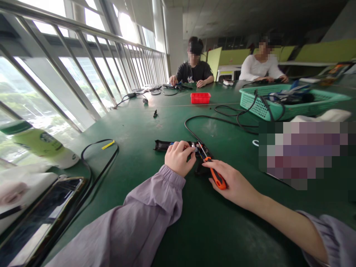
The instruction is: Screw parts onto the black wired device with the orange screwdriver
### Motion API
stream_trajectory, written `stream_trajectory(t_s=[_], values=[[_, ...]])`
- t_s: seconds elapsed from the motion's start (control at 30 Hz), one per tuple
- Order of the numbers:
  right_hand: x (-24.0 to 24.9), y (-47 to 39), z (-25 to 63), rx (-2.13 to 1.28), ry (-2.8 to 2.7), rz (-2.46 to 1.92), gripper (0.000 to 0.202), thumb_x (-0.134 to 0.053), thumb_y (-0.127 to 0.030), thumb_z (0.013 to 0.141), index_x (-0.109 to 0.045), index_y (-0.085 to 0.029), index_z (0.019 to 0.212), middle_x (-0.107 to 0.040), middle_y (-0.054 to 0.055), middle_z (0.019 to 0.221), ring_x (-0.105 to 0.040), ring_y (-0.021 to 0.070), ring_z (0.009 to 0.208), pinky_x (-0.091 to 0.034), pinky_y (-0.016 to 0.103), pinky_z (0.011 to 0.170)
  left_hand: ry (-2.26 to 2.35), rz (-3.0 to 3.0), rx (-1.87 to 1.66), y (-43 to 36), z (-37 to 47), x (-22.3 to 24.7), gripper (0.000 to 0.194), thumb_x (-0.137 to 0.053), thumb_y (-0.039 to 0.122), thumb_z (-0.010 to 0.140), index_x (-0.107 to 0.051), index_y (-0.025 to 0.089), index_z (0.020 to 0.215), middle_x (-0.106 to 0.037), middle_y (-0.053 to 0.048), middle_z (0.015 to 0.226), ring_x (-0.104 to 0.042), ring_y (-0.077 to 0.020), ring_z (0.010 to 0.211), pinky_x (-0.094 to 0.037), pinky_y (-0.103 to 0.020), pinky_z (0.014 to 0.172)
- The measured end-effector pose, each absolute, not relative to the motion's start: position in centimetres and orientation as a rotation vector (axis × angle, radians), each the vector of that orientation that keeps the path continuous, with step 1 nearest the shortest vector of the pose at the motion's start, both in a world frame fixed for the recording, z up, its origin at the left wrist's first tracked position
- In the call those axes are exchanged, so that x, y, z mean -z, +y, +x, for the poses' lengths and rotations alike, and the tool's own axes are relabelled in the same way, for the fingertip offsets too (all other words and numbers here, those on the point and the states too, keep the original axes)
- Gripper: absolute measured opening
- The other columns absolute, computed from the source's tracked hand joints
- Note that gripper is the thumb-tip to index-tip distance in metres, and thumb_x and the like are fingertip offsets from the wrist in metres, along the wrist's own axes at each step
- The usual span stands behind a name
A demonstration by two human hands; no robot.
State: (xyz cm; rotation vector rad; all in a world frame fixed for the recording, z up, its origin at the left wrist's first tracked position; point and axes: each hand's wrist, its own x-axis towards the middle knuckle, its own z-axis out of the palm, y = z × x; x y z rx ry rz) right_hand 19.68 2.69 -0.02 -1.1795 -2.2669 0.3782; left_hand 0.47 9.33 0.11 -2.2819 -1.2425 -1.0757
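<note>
A black corded device (160,145) lies on the green table, its casing open on the right part with small wires and metal showing. My left hand (180,157) rests over its middle, fingers curled, with thumb and forefinger pinched at a small pale part by the opening. My right hand (232,183) is closed round an orange and black screwdriver (218,178). The screwdriver's shaft points up and left into the open casing, its tip close to my left fingertips. The exact contact of the tip is too small to tell.
A red box (200,98) and a teal basket (294,107) with cables stand farther back. A bottle (41,142), a phone (41,218) and a black cable lie left. Two people sit across the table (133,129). A black cord runs right from the device.
</note>
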Motion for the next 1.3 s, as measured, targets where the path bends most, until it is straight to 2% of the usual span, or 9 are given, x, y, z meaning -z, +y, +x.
stream_trajectory(t_s=[0.23, 0.43, 0.67, 0.83, 1.03, 1.3], values=[[0.0, 2.8, 19.7, -0.354, -2.286, -1.170, 0.040, -0.050, -0.015, 0.080, -0.050, -0.021, 0.119, -0.058, 0.007, 0.118, -0.055, 0.0202, 0.110, -0.044, 0.039, 0.098, -1.252, -2.402, 0.631, 8.3, 0.6, 0.6, 0.012, -0.055, 0.016, 0.079, -0.066, 0.019, 0.079, -0.060, -0.004, 0.081, -0.054, -0.0164, 0.075, -0.045, -0.028, 0.065], [0.3, 3.0, 19.7, -0.350, -2.306, -1.186, 0.047, -0.052, -0.011, 0.075, -0.049, -0.021, 0.121, -0.056, 0.008, 0.120, -0.054, 0.0213, 0.111, -0.044, 0.039, 0.098, -1.177, -2.398, 0.504, 8.6, 0.6, 1.6, 0.018, -0.052, 0.012, 0.083, -0.063, 0.018, 0.071, -0.060, -0.003, 0.077, -0.053, -0.0150, 0.069, -0.045, -0.026, 0.061], [0.5, 2.9, 19.9, -0.353, -2.324, -1.197, 0.051, -0.053, -0.009, 0.073, -0.050, -0.022, 0.122, -0.054, 0.009, 0.123, -0.053, 0.0216, 0.112, -0.042, 0.039, 0.099, -1.204, -2.440, 0.598, 8.7, 0.9, 1.2, 0.016, -0.048, 0.011, 0.085, -0.060, 0.018, 0.077, -0.060, -0.003, 0.074, -0.056, -0.0158, 0.072, -0.047, -0.026, 0.064], [0.4, 2.9, 19.8, -0.316, -2.334, -1.197, 0.051, -0.053, -0.010, 0.073, -0.051, -0.022, 0.122, -0.054, 0.010, 0.123, -0.053, 0.0227, 0.112, -0.043, 0.040, 0.098, -1.161, -2.468, 0.853, 8.7, 0.7, 0.9, 0.014, -0.051, 0.012, 0.083, -0.060, 0.018, 0.091, -0.063, -0.001, 0.082, -0.057, -0.0144, 0.078, -0.047, -0.024, 0.071], [0.2, 2.9, 19.7, -0.319, -2.337, -1.187, 0.049, -0.051, -0.009, 0.074, -0.051, -0.023, 0.122, -0.054, 0.009, 0.123, -0.054, 0.0216, 0.109, -0.045, 0.039, 0.096, -1.078, -2.314, 1.094, 9.3, 1.0, -0.2, 0.011, -0.053, 0.022, 0.086, -0.062, 0.021, 0.080, -0.066, 0.001, 0.080, -0.056, -0.0133, 0.078, -0.042, -0.026, 0.073], [0.2, 2.8, 19.8, -0.295, -2.348, -1.191, 0.049, -0.051, -0.009, 0.075, -0.050, -0.023, 0.122, -0.054, 0.009, 0.123, -0.054, 0.0223, 0.110, -0.045, 0.041, 0.096, -1.140, -2.303, 1.008, 10.4, 1.6, -0.1, 0.007, -0.061, 0.025, 0.082, -0.064, 0.022, 0.076, -0.063, 0.001, 0.080, -0.055, -0.0145, 0.079, -0.040, -0.028, 0.073]])
